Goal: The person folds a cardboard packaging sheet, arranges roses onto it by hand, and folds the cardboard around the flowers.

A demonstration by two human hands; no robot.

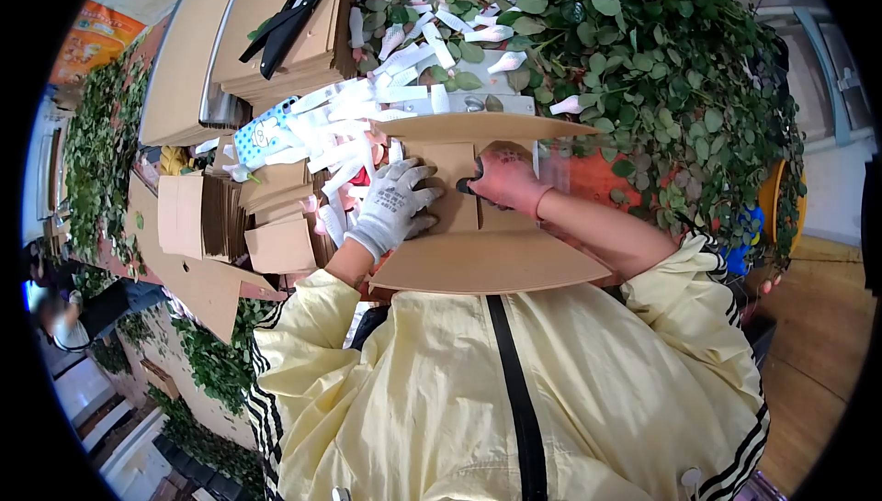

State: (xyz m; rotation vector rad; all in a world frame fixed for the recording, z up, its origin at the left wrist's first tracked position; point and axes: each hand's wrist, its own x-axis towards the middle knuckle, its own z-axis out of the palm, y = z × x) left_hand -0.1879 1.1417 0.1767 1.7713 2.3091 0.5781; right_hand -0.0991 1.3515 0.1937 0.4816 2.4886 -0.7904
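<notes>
Head view: an open brown cardboard box (491, 267) sits centre; at nine o'clock, the white-gloved left hand (395, 205) lays spread fingers on it; at two, the pink-gloved right hand (511, 180) curls, perhaps around a black object (475, 170).

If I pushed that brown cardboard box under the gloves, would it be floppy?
The cardboard box would probably feel light, since its walls look thin. The near flap might bend or swing if pushed, as it looks joined along just one edge. The box likely wouldn't roll, because its bottom looks flat.
</notes>
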